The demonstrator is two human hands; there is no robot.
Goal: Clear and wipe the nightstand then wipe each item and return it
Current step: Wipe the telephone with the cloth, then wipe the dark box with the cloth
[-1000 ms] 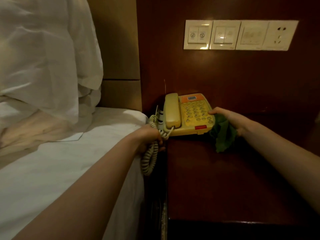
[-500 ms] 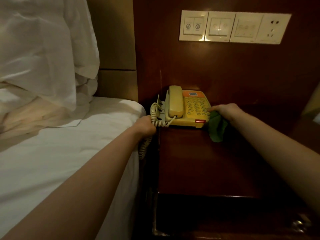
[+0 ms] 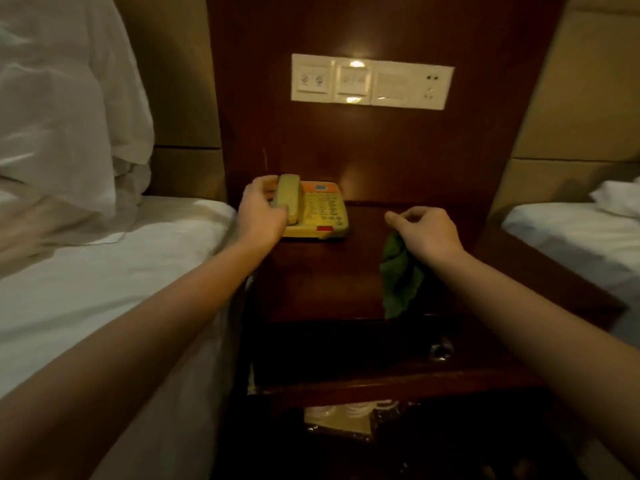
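1. Reaching to the phone [image 3: 313,211] at the back left of the nightstand [image 3: 329,271], the left hand [image 3: 261,211] curls around its handset.
2. Right hand [image 3: 424,233], near the phone's right, clenches a green cloth [image 3: 400,282].
3. Next, I think: lift the phone off and wipe.

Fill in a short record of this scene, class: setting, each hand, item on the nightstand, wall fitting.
setting: wooden nightstand between two white beds
left hand: fingers on the handset of the yellow telephone
right hand: holds a green cloth
telephone position: back left of the top
wall fitting: switch panel above
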